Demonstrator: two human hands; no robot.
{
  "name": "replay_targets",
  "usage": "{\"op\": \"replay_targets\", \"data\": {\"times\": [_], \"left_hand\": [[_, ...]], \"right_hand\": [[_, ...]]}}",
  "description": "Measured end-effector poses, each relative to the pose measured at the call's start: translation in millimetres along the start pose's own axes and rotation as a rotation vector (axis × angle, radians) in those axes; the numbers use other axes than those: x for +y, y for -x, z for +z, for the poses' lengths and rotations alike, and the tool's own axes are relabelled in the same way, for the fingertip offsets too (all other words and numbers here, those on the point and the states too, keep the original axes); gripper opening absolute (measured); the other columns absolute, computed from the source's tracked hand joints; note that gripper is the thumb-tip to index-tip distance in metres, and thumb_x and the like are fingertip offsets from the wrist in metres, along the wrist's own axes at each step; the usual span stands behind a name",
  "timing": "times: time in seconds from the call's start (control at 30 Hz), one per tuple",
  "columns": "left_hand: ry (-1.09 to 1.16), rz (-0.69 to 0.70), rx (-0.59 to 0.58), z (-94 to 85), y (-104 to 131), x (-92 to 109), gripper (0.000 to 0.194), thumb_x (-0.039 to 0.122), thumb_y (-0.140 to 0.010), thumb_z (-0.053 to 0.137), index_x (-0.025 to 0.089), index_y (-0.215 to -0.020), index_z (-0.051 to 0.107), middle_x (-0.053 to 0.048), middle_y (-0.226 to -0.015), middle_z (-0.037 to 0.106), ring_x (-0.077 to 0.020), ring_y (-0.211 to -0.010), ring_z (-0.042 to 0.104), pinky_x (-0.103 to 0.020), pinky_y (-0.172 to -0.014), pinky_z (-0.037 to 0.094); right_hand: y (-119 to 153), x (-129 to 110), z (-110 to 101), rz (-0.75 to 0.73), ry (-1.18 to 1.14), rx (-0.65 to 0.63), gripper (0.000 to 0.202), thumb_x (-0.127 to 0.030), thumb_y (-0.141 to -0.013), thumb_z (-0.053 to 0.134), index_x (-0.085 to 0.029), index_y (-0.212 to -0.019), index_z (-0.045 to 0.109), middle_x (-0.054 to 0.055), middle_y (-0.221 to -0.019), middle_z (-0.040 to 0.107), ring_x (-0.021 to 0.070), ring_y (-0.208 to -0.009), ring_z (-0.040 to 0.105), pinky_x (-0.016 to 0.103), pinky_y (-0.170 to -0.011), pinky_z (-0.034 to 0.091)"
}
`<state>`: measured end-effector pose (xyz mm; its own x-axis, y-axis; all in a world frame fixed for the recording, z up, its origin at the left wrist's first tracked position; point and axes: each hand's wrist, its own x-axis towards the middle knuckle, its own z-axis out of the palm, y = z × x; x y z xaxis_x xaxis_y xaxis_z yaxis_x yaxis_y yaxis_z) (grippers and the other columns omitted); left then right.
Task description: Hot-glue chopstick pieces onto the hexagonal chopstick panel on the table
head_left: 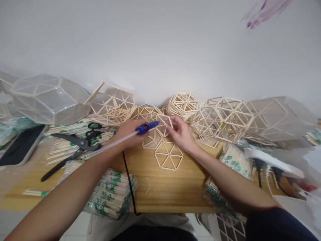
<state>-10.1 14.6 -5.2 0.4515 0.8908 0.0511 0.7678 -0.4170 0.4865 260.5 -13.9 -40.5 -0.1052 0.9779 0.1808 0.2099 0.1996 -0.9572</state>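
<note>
Both near picture centre, the left hand (132, 132) grips a glue gun (146, 127), the right hand (182, 133) pinches a wooden frame (171, 122), best kept steady.

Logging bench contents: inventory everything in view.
Glue gun: 1, blue, left hand
Glue stick: 1, whitish, gun's rear
Hexagon frames: several, tan, centre and back
Open frameworks: several, tan, back
Covered frameworks: several, pale, back left and right
Short sticks: many, tan, back left
Shears: 1, black, left
Scissors: 1, black, behind shears
Phone: 1, dark, far left
Chopstick packs: several, green-white, left and right
Power strip: 1, white, right
Cables: several, black/white, front, right
Table: 1, brown, below
Wall: 1, white, pink-smeared, back
Sleeve: 1, navy, lower right
Left hand: 1, on glue gun
Right hand: 1, on hexagon frame
</note>
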Motion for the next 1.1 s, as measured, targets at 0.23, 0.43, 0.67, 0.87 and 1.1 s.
{"op": "replay_targets", "data": {"times": [0.23,0.43,0.67,0.87,1.1], "left_hand": [[-0.014,-0.006,-0.011,1.7,-1.6,0.9,0.017,0.043,-0.096,0.074,0.028,-0.090,0.073,-0.002,-0.074,0.071,-0.0228,-0.072,0.067,-0.036,-0.071,0.040],[-0.036,-0.034,-0.037,1.8,-1.8,3.1,0.017,0.044,-0.096,0.072,0.027,-0.094,0.075,-0.001,-0.074,0.070,-0.0234,-0.073,0.067,-0.037,-0.072,0.041],[-0.035,-0.020,-0.053,-1.7,-0.1,6.5,0.015,0.040,-0.098,0.067,0.027,-0.090,0.069,-0.005,-0.078,0.070,-0.0250,-0.075,0.066,-0.039,-0.074,0.043],[-0.042,0.005,-0.021,1.2,0.2,3.5,0.016,0.043,-0.096,0.068,0.028,-0.088,0.069,-0.003,-0.077,0.072,-0.0246,-0.074,0.067,-0.038,-0.073,0.043],[-0.057,0.013,0.017,1.2,-0.6,1.4,0.018,0.045,-0.094,0.072,0.029,-0.087,0.070,-0.003,-0.077,0.073,-0.0251,-0.075,0.069,-0.037,-0.072,0.042]], "right_hand": [[0.0,1.1,0.2,-0.003,-0.005,-0.004,0.036,-0.054,-0.103,0.086,-0.028,-0.121,0.070,0.009,-0.115,0.089,0.0304,-0.103,0.084,0.044,-0.091,0.065],[-1.0,2.7,0.2,-0.016,-0.016,-0.010,0.035,-0.053,-0.101,0.087,-0.029,-0.120,0.070,0.007,-0.112,0.088,0.0299,-0.101,0.083,0.043,-0.089,0.064],[-0.9,1.2,0.5,-0.009,-0.024,-0.010,0.034,-0.053,-0.101,0.086,-0.029,-0.119,0.070,0.007,-0.109,0.088,0.0300,-0.098,0.083,0.043,-0.088,0.062],[-2.3,0.0,1.1,0.004,-0.037,-0.021,0.037,-0.054,-0.100,0.087,-0.029,-0.120,0.069,0.008,-0.114,0.088,0.0301,-0.101,0.083,0.044,-0.092,0.064],[0.8,-1.8,1.9,-0.026,0.173,0.086,0.025,-0.048,-0.103,0.078,-0.028,-0.118,0.072,0.007,-0.101,0.086,0.0282,-0.085,0.076,0.042,-0.079,0.058]]}}
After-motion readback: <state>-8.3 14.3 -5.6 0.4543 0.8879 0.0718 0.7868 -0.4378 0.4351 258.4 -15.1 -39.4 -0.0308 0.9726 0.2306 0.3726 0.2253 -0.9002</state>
